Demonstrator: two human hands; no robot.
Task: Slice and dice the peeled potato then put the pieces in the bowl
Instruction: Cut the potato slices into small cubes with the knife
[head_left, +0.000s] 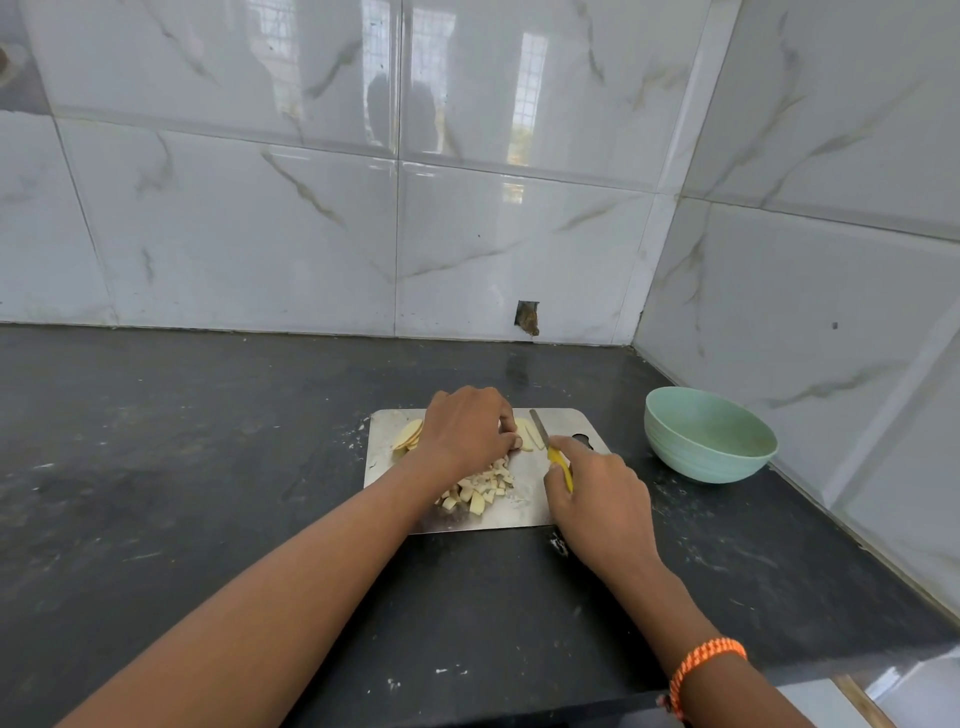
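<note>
Two bare hands worked over a metal board (524, 512) on a dark counter (182, 467). Left hand (470, 428) lay palm down at the far middle of the board, fingers curled over potato strips (527, 436); fingertips pressed them down, though how much was gripped under the palm could not be told. Right hand (597, 491) was wrapped round the yellow handle of a knife (550, 447), index finger stretched along the top. Blade pointed away from the person, lying just right of the left fingertips, beside the strips.

Slices (408, 434) of potato sat fanned at the board's far left corner, partly hidden by the left hand. Dice (480, 491) lay in a loose heap near the board's middle, toward the near edge, between the two wrists.

Bowl (709, 434), pale green, stood on the counter to the right of the board, apart from it, close to the tiled corner. No potato showed in the part of its inside visible. Orange band (701, 670) on the right wrist. Marbled white tiles (467, 208) behind; a small hole (527, 317) at the wall's base.
</note>
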